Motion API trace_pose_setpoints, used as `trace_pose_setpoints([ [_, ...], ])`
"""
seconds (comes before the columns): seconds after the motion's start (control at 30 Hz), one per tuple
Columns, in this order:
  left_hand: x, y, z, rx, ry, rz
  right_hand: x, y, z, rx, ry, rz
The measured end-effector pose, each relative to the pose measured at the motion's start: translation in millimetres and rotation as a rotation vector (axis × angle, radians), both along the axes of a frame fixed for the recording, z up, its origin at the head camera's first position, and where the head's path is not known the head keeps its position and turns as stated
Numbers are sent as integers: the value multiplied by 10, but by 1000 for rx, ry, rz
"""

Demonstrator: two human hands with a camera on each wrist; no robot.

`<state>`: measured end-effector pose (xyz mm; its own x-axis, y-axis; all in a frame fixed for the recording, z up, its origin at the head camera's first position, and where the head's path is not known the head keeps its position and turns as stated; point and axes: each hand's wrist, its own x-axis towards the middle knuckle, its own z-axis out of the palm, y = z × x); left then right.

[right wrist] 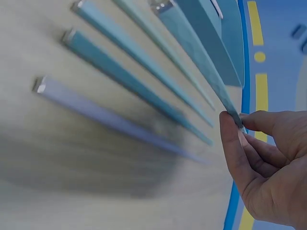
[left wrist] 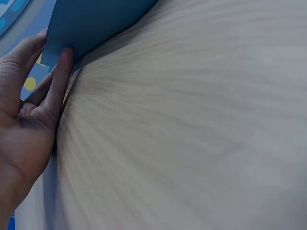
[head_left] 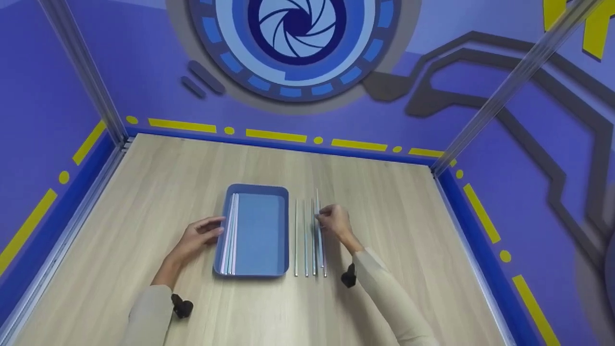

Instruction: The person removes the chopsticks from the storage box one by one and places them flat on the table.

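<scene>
My right hand pinches the thin end of a blue chopstick between thumb and fingertips, its thick silver-capped end slanting away. Below it on the table lie several more chopsticks: a purple chopstick, a teal chopstick, a light blue chopstick and a pale green chopstick. My left hand touches the left side of a blue rectangular tray with extended fingers. Inside the tray, along its left wall, several pink and pale chopsticks lie side by side.
Tray and loose chopsticks lie on a pale wooden table. Purple-blue panels with yellow markings stand behind it and on both sides, with metal posts at the back corners.
</scene>
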<state>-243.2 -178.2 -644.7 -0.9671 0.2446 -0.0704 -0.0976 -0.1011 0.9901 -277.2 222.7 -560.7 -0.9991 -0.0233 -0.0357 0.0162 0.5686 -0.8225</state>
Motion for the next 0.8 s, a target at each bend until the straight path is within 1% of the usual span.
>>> trace_pose_setpoints([
  [0.2, 11, -5, -26, -38, 26, 2, 12, 175, -48, 95, 85, -17],
  [0.27, 15, -8, -27, -36, 20, 10, 21, 207, -50, 116, 76, -32],
  [0.43, 29, -22, -20, -24, 3, 15, 35, 269, -77, 126, 35, -62],
  [0.67, 23, -11, -10, -25, -10, 9, 42, 380, -194, 133, -13, -108],
  [0.8, 13, 10, -3, -31, -11, 15, 53, 413, -233, 167, -20, -120],
])
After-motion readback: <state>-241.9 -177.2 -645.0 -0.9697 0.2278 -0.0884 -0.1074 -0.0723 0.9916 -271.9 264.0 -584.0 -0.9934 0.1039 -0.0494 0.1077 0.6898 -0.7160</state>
